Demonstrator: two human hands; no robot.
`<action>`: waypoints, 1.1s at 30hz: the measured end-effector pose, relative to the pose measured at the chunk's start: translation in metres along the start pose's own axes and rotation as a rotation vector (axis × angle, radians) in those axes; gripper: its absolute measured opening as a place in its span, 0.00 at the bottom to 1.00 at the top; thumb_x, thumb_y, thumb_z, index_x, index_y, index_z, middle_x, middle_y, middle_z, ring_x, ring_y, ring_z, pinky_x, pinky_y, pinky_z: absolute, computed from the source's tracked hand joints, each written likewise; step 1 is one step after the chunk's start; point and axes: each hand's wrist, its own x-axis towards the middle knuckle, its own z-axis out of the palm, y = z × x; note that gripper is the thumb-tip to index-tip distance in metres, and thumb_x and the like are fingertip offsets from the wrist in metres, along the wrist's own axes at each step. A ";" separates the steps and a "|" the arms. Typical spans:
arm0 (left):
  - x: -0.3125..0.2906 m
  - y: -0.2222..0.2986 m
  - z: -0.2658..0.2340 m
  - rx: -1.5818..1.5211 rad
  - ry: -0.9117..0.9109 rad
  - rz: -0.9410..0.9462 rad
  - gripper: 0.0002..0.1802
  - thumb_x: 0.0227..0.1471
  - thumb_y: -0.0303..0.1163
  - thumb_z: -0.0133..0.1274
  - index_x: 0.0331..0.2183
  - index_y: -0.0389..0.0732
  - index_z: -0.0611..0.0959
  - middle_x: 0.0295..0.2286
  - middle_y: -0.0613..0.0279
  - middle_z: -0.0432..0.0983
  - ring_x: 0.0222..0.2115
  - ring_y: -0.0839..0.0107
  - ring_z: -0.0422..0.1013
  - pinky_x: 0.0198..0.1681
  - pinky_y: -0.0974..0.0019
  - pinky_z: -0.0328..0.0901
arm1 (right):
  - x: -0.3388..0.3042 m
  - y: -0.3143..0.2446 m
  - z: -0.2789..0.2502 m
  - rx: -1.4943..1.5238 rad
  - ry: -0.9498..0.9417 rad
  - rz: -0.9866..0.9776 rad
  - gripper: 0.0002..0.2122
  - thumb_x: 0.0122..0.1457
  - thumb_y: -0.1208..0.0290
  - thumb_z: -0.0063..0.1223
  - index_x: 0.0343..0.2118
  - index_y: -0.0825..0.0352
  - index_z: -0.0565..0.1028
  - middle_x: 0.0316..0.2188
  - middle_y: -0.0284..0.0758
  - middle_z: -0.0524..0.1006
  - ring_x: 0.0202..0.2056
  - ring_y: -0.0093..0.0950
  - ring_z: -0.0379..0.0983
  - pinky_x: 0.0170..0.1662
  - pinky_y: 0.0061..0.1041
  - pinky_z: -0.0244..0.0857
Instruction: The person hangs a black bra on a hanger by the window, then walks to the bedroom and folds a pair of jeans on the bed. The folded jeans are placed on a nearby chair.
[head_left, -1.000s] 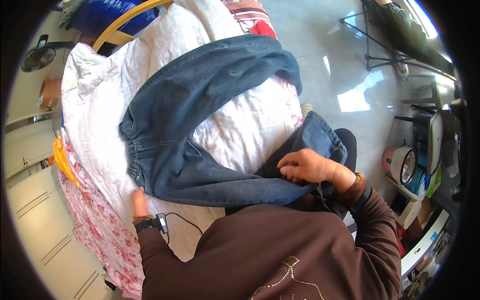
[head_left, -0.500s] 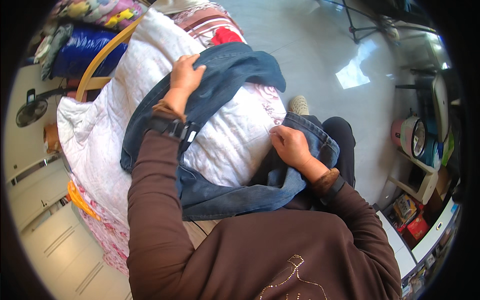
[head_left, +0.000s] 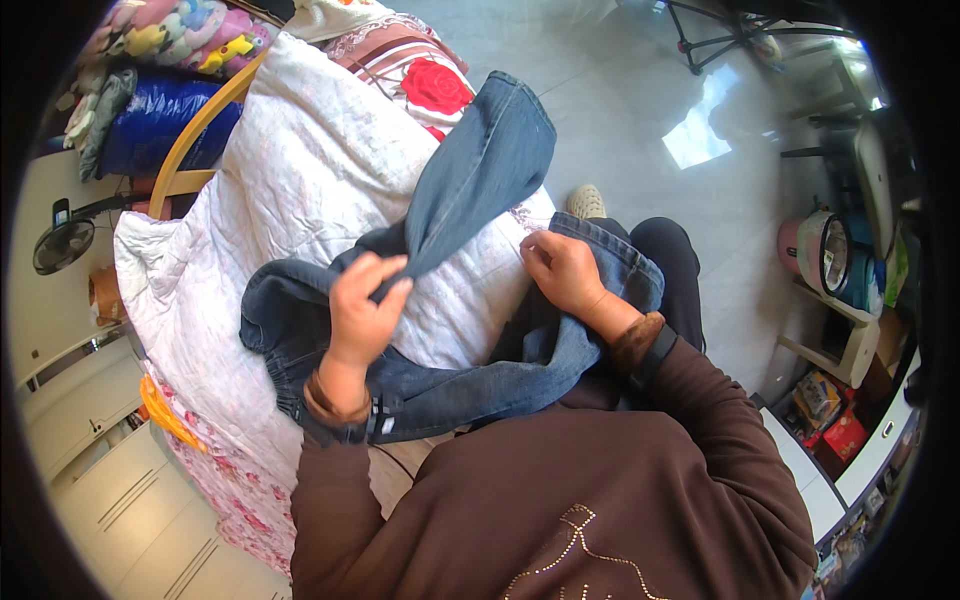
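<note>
A pair of blue jeans lies across a pale quilted cover and over my lap. My left hand pinches one trouser leg partway along, and that leg rises away from me toward the red rose print, its hem at the far end. My right hand is closed at the edge of the other leg, near its hem on my thigh; its fingertips are partly hidden. The gathered waistband rests at the left, beside my left wrist.
A curved wooden frame stands behind the cover, with a blue bag beyond. A small black fan is at the far left. Grey tiled floor stretches to the right, where a pink round appliance and a pale chair stand.
My left hand has come back toward me and closed on the leg's fabric. That leg has swung from a curve across the cover to pointing away. My right hand shifted slightly left.
</note>
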 end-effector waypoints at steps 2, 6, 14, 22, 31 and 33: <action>-0.035 0.009 -0.006 -0.002 -0.026 -0.101 0.13 0.36 0.20 0.57 0.31 0.32 0.78 0.19 0.56 0.66 0.20 0.65 0.65 0.26 0.68 0.61 | -0.002 0.001 -0.001 0.061 -0.009 0.061 0.04 0.48 0.75 0.51 0.27 0.67 0.75 0.18 0.39 0.74 0.21 0.31 0.73 0.26 0.25 0.66; -0.093 0.016 -0.013 0.031 -0.075 -0.266 0.18 0.32 0.20 0.59 0.33 0.33 0.78 0.20 0.57 0.66 0.21 0.66 0.65 0.26 0.69 0.62 | 0.020 0.006 -0.008 0.147 0.067 0.247 0.10 0.49 0.72 0.55 0.35 0.67 0.75 0.22 0.36 0.75 0.21 0.25 0.71 0.27 0.24 0.66; -0.142 0.018 -0.008 -0.031 -0.003 -0.193 0.20 0.33 0.17 0.58 0.35 0.36 0.80 0.23 0.57 0.69 0.24 0.64 0.69 0.30 0.69 0.64 | 0.113 0.057 -0.010 -0.407 -0.153 0.267 0.34 0.44 0.58 0.60 0.54 0.67 0.62 0.42 0.49 0.73 0.42 0.40 0.71 0.48 0.31 0.63; -0.145 0.012 -0.014 0.049 -0.018 -0.214 0.23 0.30 0.18 0.59 0.36 0.38 0.78 0.24 0.58 0.69 0.27 0.62 0.68 0.33 0.66 0.63 | 0.100 0.035 -0.044 -0.190 -0.270 0.341 0.28 0.39 0.63 0.65 0.47 0.64 0.72 0.38 0.46 0.75 0.41 0.35 0.72 0.44 0.28 0.65; -0.121 -0.021 -0.026 0.576 -0.123 -0.076 0.33 0.30 0.22 0.59 0.45 0.44 0.74 0.41 0.60 0.68 0.46 0.59 0.62 0.49 0.58 0.56 | 0.060 -0.119 -0.187 -0.628 -0.048 -0.488 0.17 0.44 0.80 0.59 0.40 0.60 0.76 0.34 0.35 0.76 0.35 0.30 0.73 0.40 0.26 0.66; -0.105 -0.040 -0.031 0.574 -0.047 -0.130 0.29 0.32 0.22 0.57 0.43 0.45 0.74 0.42 0.60 0.69 0.48 0.61 0.62 0.50 0.56 0.54 | 0.056 -0.151 -0.221 -0.886 0.362 -0.609 0.14 0.45 0.80 0.59 0.37 0.60 0.77 0.33 0.32 0.77 0.34 0.26 0.73 0.41 0.22 0.67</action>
